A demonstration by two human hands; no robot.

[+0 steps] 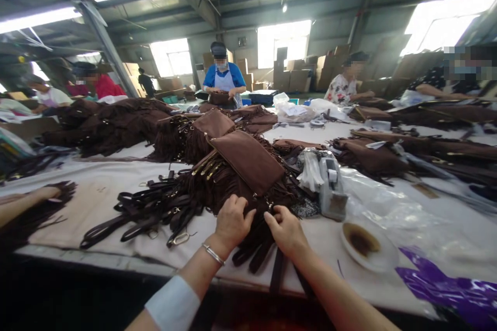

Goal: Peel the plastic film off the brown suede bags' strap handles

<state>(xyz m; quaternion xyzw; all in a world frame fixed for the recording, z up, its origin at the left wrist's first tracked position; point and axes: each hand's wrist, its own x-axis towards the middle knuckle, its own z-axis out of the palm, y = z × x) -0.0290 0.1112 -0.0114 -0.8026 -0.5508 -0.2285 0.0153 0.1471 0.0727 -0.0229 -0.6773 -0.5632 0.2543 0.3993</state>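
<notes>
Beside a pile of dark straps [155,201], the left hand [233,220] and right hand [285,227] rest at the near edge of the stacked brown fringed pouches [250,160], fingers curled, whether clamped on anything I cannot tell, with a tape dispenser [332,186] and a stained dish [363,243] farther right.

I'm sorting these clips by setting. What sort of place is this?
Probably a bag-making workshop: brown fringed pouches heaped on a long work table, loose dark straps beside them, and a person in an apron among others working nearby.
</notes>
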